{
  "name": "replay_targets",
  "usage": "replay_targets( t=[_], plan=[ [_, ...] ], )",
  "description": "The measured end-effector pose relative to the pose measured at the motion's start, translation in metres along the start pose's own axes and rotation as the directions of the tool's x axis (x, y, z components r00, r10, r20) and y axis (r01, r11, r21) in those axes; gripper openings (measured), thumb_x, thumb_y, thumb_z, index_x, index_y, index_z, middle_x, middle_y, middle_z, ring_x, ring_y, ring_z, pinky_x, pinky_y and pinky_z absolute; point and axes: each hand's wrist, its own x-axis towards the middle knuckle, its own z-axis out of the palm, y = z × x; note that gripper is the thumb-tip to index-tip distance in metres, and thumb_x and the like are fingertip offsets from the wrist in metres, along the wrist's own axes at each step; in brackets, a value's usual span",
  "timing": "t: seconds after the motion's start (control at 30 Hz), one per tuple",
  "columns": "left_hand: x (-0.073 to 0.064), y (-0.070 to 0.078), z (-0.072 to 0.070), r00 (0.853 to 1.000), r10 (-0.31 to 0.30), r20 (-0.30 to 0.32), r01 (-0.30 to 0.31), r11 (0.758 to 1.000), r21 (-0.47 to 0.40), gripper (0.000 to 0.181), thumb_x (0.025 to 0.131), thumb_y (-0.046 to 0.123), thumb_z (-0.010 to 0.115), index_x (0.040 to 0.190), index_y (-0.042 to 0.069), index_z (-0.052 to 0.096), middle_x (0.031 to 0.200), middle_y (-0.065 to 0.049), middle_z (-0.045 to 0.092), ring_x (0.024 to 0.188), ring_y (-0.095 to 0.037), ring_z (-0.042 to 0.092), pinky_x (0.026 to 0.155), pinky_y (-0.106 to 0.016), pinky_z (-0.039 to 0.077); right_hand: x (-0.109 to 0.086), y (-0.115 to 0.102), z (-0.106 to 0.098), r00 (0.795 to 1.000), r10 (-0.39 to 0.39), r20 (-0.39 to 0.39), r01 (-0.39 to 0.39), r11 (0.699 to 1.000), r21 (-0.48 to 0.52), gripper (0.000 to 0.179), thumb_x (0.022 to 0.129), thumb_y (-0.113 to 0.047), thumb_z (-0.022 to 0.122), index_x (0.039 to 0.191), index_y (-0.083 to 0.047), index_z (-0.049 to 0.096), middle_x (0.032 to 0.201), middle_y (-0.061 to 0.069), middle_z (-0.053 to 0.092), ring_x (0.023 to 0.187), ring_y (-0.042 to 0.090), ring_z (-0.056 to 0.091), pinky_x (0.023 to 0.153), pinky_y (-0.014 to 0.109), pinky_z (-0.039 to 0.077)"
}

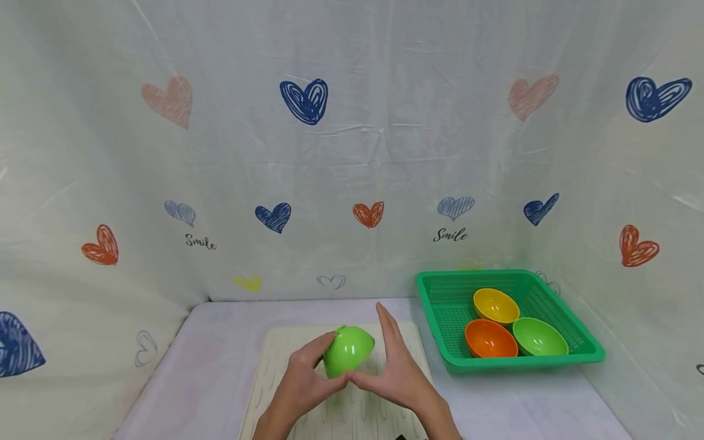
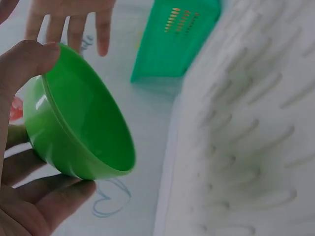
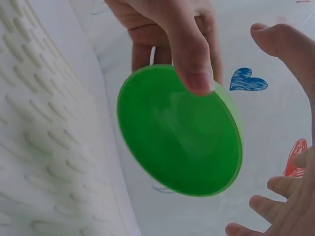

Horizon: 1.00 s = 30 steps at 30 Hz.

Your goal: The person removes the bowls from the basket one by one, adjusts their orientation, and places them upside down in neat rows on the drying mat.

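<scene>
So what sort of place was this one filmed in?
Probably a makeshift tabletop filming booth: heart-printed sheeting screens the back and both sides of a table, which bears a ridged mat and a green basket of bowls.

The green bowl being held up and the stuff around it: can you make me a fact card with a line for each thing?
Held bowl: bright green, tilted, above the pale ridged mat
Left hand: grips the bowl, thumb at the rim
Right hand: fingers outstretched beside the bowl, not holding it
Basket: green, on the right
Inside basket: yellow bowl, orange bowl, light green bowl
</scene>
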Motion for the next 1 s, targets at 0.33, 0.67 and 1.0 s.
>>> replay_targets(
  t=[0.33,0.67,1.0],
  plan=[
    [-0.014,-0.003,-0.006,0.929,0.361,0.080,-0.367,0.879,0.304,0.074,0.064,0.029,0.089,0.129,0.009,0.059,0.132,-0.007,0.057,0.113,-0.028,0.063,0.087,-0.022,0.054,-0.004,0.017,0.005,0.998,0.004,0.065,0.000,0.998,-0.070,0.109,0.066,-0.061,0.079,0.152,-0.027,0.022,0.154,-0.002,0.031,0.139,0.025,0.036,0.099,0.056,0.045],
    [-0.027,-0.008,0.002,0.864,0.485,0.132,-0.492,0.763,0.419,0.078,0.057,0.036,0.091,0.125,0.012,0.063,0.134,-0.010,0.058,0.119,-0.034,0.059,0.084,-0.025,0.056,-0.011,0.036,0.015,0.982,-0.037,0.184,0.063,0.989,-0.136,0.090,0.072,-0.061,0.075,0.143,-0.018,0.041,0.141,-0.002,0.049,0.125,0.020,0.052,0.096,0.046,0.050],
    [-0.034,-0.011,0.006,0.869,0.465,0.168,-0.490,0.766,0.416,0.081,0.058,0.039,0.091,0.129,0.013,0.060,0.136,-0.010,0.056,0.123,-0.034,0.055,0.084,-0.024,0.056,-0.017,0.045,0.020,0.976,-0.132,0.173,0.148,0.985,-0.083,0.079,0.072,-0.047,0.081,0.137,-0.016,0.047,0.133,-0.007,0.053,0.109,0.008,0.057,0.087,0.032,0.055]
  ],
)
